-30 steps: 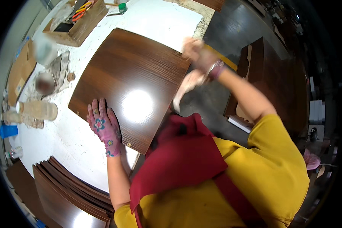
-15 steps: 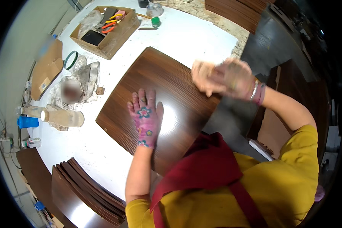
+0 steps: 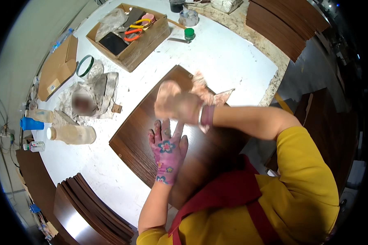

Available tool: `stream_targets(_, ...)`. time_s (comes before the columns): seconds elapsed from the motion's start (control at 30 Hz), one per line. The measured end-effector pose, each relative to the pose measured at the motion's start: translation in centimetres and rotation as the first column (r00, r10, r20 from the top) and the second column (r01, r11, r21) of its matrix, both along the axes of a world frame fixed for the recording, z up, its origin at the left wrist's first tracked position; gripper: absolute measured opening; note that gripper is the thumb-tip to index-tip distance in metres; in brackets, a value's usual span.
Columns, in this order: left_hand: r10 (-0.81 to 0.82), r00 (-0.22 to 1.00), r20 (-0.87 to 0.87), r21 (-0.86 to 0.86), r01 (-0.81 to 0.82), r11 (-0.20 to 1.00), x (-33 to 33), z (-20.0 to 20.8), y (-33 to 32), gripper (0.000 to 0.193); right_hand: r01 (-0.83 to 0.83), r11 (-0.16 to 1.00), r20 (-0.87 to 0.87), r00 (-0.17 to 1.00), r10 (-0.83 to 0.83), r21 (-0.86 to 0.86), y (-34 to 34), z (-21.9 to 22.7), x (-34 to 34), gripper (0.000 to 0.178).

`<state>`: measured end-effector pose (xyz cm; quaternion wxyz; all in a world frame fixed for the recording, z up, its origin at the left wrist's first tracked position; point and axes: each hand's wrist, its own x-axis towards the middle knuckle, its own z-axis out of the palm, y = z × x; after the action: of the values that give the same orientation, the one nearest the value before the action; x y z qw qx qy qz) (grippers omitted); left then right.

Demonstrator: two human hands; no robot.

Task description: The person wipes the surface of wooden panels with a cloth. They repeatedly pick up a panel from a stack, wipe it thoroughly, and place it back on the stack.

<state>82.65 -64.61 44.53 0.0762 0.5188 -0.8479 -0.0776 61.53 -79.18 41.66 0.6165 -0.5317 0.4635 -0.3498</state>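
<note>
A dark brown wood-grain panel (image 3: 143, 122) with a glossy face lies on the white table. My left hand (image 3: 167, 151), in a pink flowered glove, rests flat on it with the fingers stretched out. Just beyond those fingertips my right hand (image 3: 188, 107), blurred by motion and wearing a bracelet, presses a peach-coloured cloth (image 3: 166, 94) against the panel. Loose ends of the cloth stick out past the far side of this hand.
A cardboard box (image 3: 137, 57) with pliers and a black item stands at the back. Left of the panel are a crumpled grey rag (image 3: 104, 98) and a cloudy plastic bottle (image 3: 73, 134). Stacked brown panels stand near left (image 3: 90, 208) and far right (image 3: 282, 24).
My right hand has swept left with the cloth, from the panel's right edge to its middle. The left hand stays on the panel. The whole view has shifted slightly.
</note>
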Motion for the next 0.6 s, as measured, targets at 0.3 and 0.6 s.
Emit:
stream_targets(0.3,-0.031,0.999,-0.030,-0.021,0.030,0.999,1.2,-0.1,-0.1,0.047,-0.436,0.882,-0.949,0.315,-0.036,-0.178,2.8,4.1,7.9,0.022)
stream_targets(0.6,0.026,0.979,0.202,0.105,-0.048,0.993,8.1,-0.6,6.6,0.055,-0.305,0.785,-0.761,0.575,-0.300,-0.540,0.7,1.5,7.9,0.018)
